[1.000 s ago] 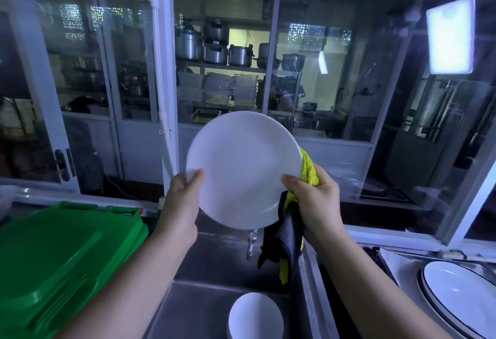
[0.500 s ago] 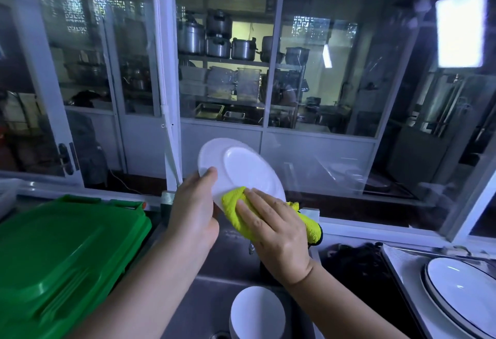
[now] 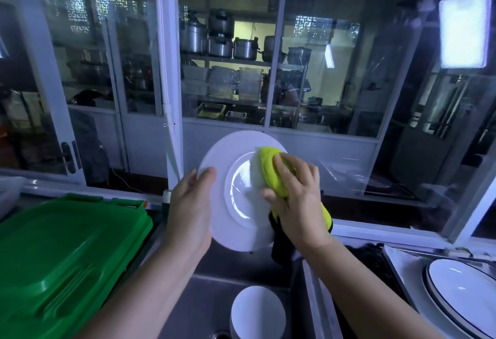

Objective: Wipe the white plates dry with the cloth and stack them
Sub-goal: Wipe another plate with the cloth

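While a stack of white plates is sitting low in the steel sink, nearest the camera, the left hand is gripping a single white plate above it by the left rim, thumb curled over the front. It is standing nearly upright, its hollow face pointing at the wearer. The right hand is pressing a bunched yellow cloth against its upper right, fingers curved over it. Beyond, metal pots are sitting on shelves behind glass.

The white plate is nearly upright in mid-air, face toward the viewer; the yellow cloth presses its upper right part, dark end hanging below.
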`<state>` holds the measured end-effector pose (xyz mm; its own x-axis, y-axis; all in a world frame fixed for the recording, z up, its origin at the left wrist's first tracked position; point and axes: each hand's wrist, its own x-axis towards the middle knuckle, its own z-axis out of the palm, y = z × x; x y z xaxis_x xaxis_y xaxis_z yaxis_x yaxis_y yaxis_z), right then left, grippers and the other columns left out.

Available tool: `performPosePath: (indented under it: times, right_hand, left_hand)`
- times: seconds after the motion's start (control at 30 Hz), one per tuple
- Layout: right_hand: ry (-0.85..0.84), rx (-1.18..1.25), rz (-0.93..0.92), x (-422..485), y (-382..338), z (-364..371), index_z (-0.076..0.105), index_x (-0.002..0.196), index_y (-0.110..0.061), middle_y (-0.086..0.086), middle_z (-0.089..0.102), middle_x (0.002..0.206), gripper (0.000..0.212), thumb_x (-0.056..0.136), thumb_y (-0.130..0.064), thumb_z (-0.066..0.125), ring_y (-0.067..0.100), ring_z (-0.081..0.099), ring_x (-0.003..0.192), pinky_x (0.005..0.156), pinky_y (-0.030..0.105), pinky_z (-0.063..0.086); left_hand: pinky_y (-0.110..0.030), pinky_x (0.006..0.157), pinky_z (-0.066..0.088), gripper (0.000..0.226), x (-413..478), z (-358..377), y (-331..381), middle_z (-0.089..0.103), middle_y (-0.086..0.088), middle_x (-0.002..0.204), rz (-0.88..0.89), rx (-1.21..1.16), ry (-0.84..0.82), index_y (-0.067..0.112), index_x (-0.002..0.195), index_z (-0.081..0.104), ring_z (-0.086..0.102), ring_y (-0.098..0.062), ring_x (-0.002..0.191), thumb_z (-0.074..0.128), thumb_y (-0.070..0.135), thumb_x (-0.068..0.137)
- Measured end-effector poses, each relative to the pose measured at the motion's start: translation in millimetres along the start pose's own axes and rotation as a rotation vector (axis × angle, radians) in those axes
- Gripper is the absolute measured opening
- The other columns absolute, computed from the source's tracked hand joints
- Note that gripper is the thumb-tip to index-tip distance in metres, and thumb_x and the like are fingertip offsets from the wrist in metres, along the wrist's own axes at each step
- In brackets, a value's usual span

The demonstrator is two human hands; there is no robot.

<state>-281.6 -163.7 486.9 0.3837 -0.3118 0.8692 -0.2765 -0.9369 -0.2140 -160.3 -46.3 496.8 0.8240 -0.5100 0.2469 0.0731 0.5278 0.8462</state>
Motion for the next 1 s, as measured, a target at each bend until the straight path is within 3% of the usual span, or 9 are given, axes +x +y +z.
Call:
performPosePath:
  times: [0.1, 0.23, 0.33, 0.53, 0.6, 0.67, 0.73, 0.87, 1.0]
  right_hand:
    - [-0.085, -0.098, -0.140, 8.3, -20.5, 0.9, 0.057, 0.129, -0.001, 0.018, 0.053, 0.134, 0.068, 0.096, -0.054, 0.033, 0.036, 0.048, 0.107, 0.090, 0.043, 0.039]
    - [-0.125, -0.066, -0.369, -13.2, -28.9, 8.5, 0.061, 0.126, -0.010, 0.005, 0.055, 0.134, 0.037, 0.097, -0.031, 0.049, 0.028, 0.051, 0.108, 0.085, 0.039, 0.041]
    - [-0.161, -0.049, -0.433, -31.3, -9.8, 3.8, 0.066, 0.119, -0.012, 0.001, 0.057, 0.131, 0.027, 0.097, -0.019, 0.053, 0.025, 0.050, 0.105, 0.084, 0.039, 0.044]
    - [-0.120, -0.121, -0.250, -10.8, 15.7, -12.7, 0.068, 0.116, -0.004, 0.013, 0.060, 0.122, 0.028, 0.092, -0.013, 0.055, 0.033, 0.052, 0.093, 0.081, 0.045, 0.048]
    - [-0.083, -0.164, -0.212, 2.1, 6.7, -12.1, 0.066, 0.119, -0.003, 0.018, 0.060, 0.121, 0.032, 0.090, -0.015, 0.060, 0.037, 0.053, 0.092, 0.082, 0.046, 0.048]
    - [-0.057, -0.157, -0.250, 8.3, -7.5, -8.3, 0.066, 0.120, -0.005, 0.017, 0.059, 0.122, 0.033, 0.092, -0.020, 0.058, 0.033, 0.049, 0.097, 0.087, 0.041, 0.045]
    - [-0.053, -0.112, -0.336, 5.2, -20.4, -2.3, 0.067, 0.119, -0.007, 0.013, 0.059, 0.123, 0.031, 0.093, -0.022, 0.057, 0.029, 0.047, 0.097, 0.088, 0.038, 0.042]
    - [-0.136, -0.045, -0.461, -22.8, -17.5, 2.5, 0.066, 0.119, -0.013, 0.000, 0.051, 0.127, 0.025, 0.098, -0.019, 0.053, 0.027, 0.048, 0.097, 0.086, 0.038, 0.045]
    - [-0.189, -0.084, -0.412, -35.5, 10.3, -7.8, 0.069, 0.115, -0.011, 0.004, 0.054, 0.123, 0.027, 0.095, -0.016, 0.051, 0.024, 0.046, 0.098, 0.088, 0.032, 0.045]
  left_hand:
    - [-0.034, 0.071, 0.043, 0.019, 0.5, 7.6, -3.5, 0.061, -0.001, 0.070, 0.017, -0.009, 0.012, 0.023, 0.065, 0.064, 0.055, -0.015, 0.070, 0.064, 0.023, 0.084]
    - [-0.033, 0.066, 0.045, 0.013, 8.9, 7.1, 5.3, 0.059, -0.013, 0.074, -0.013, -0.066, -0.002, 0.012, 0.078, 0.063, 0.056, -0.021, 0.067, 0.060, 0.013, 0.090]
    - [-0.036, 0.074, 0.044, 0.011, 13.2, -0.9, 10.8, 0.062, -0.010, 0.080, 0.012, -0.018, -0.008, 0.014, 0.081, 0.066, 0.057, -0.020, 0.076, 0.062, 0.017, 0.090]
    - [-0.035, 0.080, 0.042, 0.012, 11.9, -7.4, 10.0, 0.067, -0.002, 0.083, 0.016, 0.032, -0.038, 0.014, 0.080, 0.068, 0.058, -0.020, 0.084, 0.067, 0.024, 0.086]
    - [-0.030, 0.083, 0.046, 0.016, 9.0, -1.6, 4.8, 0.071, 0.010, 0.081, 0.020, 0.063, -0.027, 0.027, 0.075, 0.073, 0.062, -0.014, 0.087, 0.066, 0.022, 0.088]
    - [-0.019, 0.074, 0.051, 0.036, 5.5, 4.3, 0.7, 0.071, 0.016, 0.072, 0.036, 0.059, -0.042, 0.040, 0.067, 0.073, 0.066, -0.004, 0.077, 0.062, 0.016, 0.091]
    - [-0.013, 0.058, 0.050, 0.037, 4.6, 8.4, -0.2, 0.070, 0.017, 0.064, 0.024, 0.042, -0.033, 0.034, 0.066, 0.073, 0.065, 0.001, 0.064, 0.060, 0.012, 0.092]
    - [-0.014, 0.062, 0.047, 0.036, 8.5, 3.5, 7.0, 0.066, 0.024, 0.060, 0.033, 0.052, 0.007, 0.033, 0.062, 0.070, 0.060, 0.009, 0.059, 0.062, 0.013, 0.091]
    - [-0.026, 0.074, 0.044, 0.021, 6.6, -8.4, 14.1, 0.067, 0.008, 0.077, 0.063, 0.048, -0.035, 0.019, 0.071, 0.063, 0.059, -0.010, 0.076, 0.062, 0.015, 0.091]
